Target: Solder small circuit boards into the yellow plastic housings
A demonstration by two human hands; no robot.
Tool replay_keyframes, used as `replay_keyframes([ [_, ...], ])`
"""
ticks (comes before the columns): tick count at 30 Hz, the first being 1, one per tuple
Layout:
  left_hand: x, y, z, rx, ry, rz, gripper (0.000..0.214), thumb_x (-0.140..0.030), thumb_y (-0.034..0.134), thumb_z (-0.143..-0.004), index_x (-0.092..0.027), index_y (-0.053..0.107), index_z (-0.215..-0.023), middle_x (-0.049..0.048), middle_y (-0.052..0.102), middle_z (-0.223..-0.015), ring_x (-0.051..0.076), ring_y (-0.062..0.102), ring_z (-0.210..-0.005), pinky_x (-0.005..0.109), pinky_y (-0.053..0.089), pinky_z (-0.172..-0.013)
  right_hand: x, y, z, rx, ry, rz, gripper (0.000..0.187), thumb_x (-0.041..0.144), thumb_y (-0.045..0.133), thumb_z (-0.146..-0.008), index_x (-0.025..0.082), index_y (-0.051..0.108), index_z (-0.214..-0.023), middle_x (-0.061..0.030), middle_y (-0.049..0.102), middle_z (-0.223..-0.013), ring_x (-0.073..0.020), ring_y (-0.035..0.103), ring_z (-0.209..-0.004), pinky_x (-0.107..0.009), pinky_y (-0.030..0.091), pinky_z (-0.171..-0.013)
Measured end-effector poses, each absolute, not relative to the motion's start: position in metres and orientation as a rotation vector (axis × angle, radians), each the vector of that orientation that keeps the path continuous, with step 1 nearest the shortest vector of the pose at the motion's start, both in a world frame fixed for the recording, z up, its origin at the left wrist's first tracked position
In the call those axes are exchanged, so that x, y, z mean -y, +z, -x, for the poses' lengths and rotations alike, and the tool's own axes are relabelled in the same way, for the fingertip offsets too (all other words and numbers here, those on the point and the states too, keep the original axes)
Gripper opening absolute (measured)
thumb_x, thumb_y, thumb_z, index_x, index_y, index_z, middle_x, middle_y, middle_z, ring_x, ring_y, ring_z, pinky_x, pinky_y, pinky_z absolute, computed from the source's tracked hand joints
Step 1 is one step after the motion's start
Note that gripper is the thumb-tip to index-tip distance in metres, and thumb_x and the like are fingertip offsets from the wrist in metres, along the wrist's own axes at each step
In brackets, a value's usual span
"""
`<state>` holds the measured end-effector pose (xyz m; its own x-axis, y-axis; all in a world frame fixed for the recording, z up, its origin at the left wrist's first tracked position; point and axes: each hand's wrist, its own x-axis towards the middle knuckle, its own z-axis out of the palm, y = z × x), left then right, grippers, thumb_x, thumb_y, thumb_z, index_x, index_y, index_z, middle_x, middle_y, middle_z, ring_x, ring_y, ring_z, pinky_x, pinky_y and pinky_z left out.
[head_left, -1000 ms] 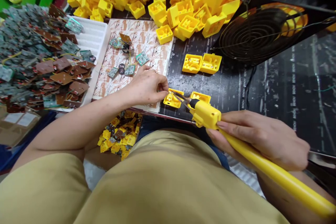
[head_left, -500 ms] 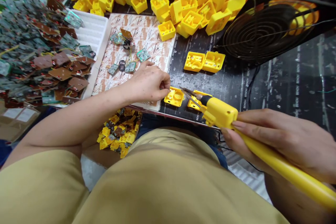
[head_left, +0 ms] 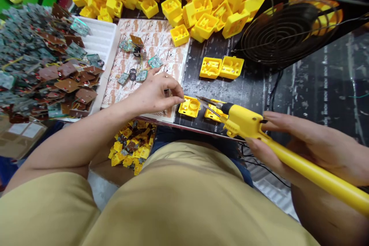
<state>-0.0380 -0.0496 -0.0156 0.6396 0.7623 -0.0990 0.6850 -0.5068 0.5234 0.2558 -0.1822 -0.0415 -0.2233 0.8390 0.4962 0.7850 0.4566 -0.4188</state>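
My right hand (head_left: 311,150) is wrapped round the handle of a yellow soldering iron (head_left: 245,119). Its index finger lies near a small black switch on the tool's body. The thin metal tip and feed tube point left, just above the right edge of a small yellow plastic case (head_left: 189,106). My left hand (head_left: 158,92) is closed in a pinch at that case's left corner; whatever sits between thumb and finger is too small to make out. A second yellow case (head_left: 212,110) lies under the tool's tip, partly covered by it.
Two open yellow cases (head_left: 221,67) sit farther back, before a black fan (head_left: 279,34). Yellow cases (head_left: 207,4) are heaped at the back. Wired circuit boards (head_left: 141,75) lie on patterned paper; more overfill a white tray (head_left: 100,42) at left. A box below holds yellow parts (head_left: 131,146).
My right index finger has lifted back, uncovering the black switch on the soldering iron. My left fingers have straightened somewhat, still pinched at the case. The view has shifted slightly.
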Motion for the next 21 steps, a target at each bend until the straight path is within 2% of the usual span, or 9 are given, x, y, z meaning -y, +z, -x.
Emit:
replay_keyframes([
  [3, 0.053, -0.011, 0.035, -1.09, 0.06, -2.444, 0.01, -0.027, 0.065, -0.083, -0.021, 0.069, -0.076, -0.0019, 0.072, -0.082, 0.021, 0.061, -0.103, 0.06, 0.013, -0.12, 0.178, -0.037, -0.258, 2.143, 0.027, 1.19, 0.05, 0.034, 0.064, -0.092, 0.027, 0.049, -0.139, -0.0022, 0.075, -0.095, -0.0145, 0.071, -0.069, -0.023, 0.058, -0.057],
  [5, 0.055, -0.008, 0.032, -1.084, -0.017, -2.481, 0.011, -0.025, 0.063, -0.083, -0.021, 0.07, -0.076, -0.0007, 0.071, -0.083, 0.022, 0.06, -0.105, 0.061, 0.013, -0.119, 0.177, -0.035, -0.259, 2.168, 0.092, 1.133, 0.048, 0.032, 0.064, -0.092, 0.024, 0.05, -0.138, -0.0047, 0.075, -0.095, -0.0146, 0.072, -0.072, -0.022, 0.058, -0.058],
  [10, 0.059, -0.007, 0.029, -1.078, -0.07, -2.52, 0.013, -0.025, 0.06, -0.084, -0.02, 0.07, -0.078, 0.0018, 0.071, -0.085, 0.022, 0.059, -0.101, 0.061, 0.02, -0.116, 0.178, -0.026, -0.252, 2.134, 0.341, 0.984, 0.026, 0.025, 0.063, -0.093, 0.021, 0.059, -0.118, -0.0035, 0.071, -0.083, -0.0116, 0.07, -0.077, -0.019, 0.057, -0.068],
  [17, 0.067, -0.011, 0.028, -1.147, 0.002, -2.586, 0.016, -0.025, 0.057, -0.085, -0.02, 0.07, -0.078, 0.0033, 0.071, -0.083, 0.023, 0.06, -0.098, 0.06, 0.024, -0.115, 0.173, -0.019, -0.243, 2.231, 0.311, 0.908, 0.008, 0.017, 0.067, -0.09, 0.016, 0.058, -0.092, -0.0031, 0.068, -0.08, -0.0064, 0.066, -0.078, -0.018, 0.057, -0.076],
  [21, 0.071, -0.012, 0.027, -1.15, 0.015, -2.655, 0.018, -0.026, 0.056, -0.086, -0.02, 0.071, -0.078, 0.0041, 0.071, -0.081, 0.024, 0.061, -0.097, 0.059, 0.027, -0.115, 0.169, -0.018, -0.242, 2.275, 0.27, 0.878, 0.014, 0.014, 0.073, -0.085, 0.015, 0.06, -0.09, -0.0045, 0.07, -0.083, -0.0081, 0.067, -0.079, -0.02, 0.059, -0.076],
])
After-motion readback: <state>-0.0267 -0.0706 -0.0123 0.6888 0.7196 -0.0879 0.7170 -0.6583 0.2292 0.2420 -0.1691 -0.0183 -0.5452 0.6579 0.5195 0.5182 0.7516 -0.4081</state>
